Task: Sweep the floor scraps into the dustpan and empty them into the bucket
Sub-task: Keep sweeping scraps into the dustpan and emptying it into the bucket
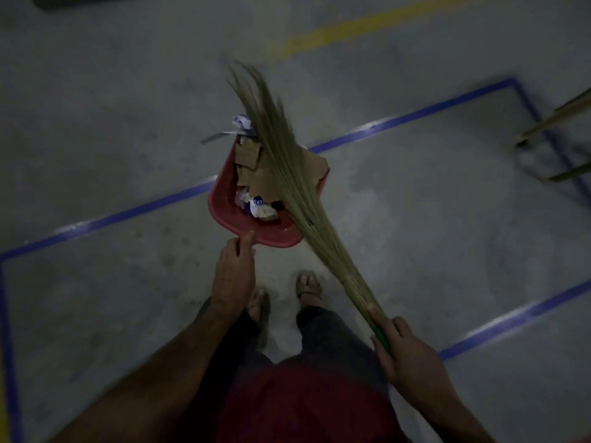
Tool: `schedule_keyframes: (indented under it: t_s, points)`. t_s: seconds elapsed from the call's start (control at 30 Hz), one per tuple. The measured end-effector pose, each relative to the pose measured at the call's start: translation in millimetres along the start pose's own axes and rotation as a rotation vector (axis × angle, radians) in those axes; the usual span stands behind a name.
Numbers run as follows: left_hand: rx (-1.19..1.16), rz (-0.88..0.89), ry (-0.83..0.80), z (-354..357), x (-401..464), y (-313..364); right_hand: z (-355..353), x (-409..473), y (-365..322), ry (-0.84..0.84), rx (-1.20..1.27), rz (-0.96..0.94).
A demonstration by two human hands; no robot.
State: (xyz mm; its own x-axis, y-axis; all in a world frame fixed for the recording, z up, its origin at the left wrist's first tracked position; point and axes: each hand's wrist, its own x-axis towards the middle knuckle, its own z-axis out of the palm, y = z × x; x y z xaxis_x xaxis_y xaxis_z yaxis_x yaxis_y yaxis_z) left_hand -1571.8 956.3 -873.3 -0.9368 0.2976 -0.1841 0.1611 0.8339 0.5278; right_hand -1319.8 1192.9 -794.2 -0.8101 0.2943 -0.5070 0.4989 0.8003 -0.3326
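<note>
With your right hand (412, 356) gripping the broom (287, 174) and open left hand (235, 266) touching the mid-frame dustpan (224, 215), draw remaining scraps (241, 123) inward with short strokes.

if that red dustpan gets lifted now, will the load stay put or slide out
The cardboard juts past the red dustpan's rim, so it would probably slip off first if the pan tips forward. The crumpled wrappers sit deep at the back and look light; they should stay. The load seems easy for one hand.

Right hand (412, 356) grips broom (287, 174) over scrap-filled dustpan (224, 206).
</note>
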Motion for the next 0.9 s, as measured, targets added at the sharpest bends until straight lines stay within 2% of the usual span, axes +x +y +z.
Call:
schedule_keyframes:
  t_s: [0.03,0.1,0.23,0.3,0.4,0.47,0.53,0.7,0.83,0.9]
  points:
    - [-0.018,-0.050,0.010,-14,-3,9,-1,-11,-8,0.038,-0.025,0.002]
    - [-0.032,-0.001,0.042,-31,-9,11,1,-33,-19,0.092,-0.031,-0.007]
    - [0.127,0.253,0.079,-60,-30,-13,22,-73,-48,0.202,-0.054,-0.011]
    - [0.174,0.324,0.063,-76,-41,-28,42,-98,-68,0.249,-0.051,-0.001]
    - [-0.017,0.249,0.007,-99,-67,-46,72,-142,-101,0.289,-0.038,0.039]
    - [-0.056,0.276,-0.013,-110,-86,-53,93,-176,-121,0.318,-0.042,0.074]
    - [-0.002,0.352,-0.049,-117,-113,-54,110,-215,-141,0.340,-0.011,0.122]
    - [0.204,0.714,-0.043,-123,-180,-46,152,-313,-164,0.378,0.050,0.260]
    - [0.225,0.835,-0.110,-110,-233,-23,187,-381,-159,0.522,0.082,0.326]
    - [0.224,0.876,-0.158,-100,-263,-8,204,-415,-155,0.534,0.099,0.405]
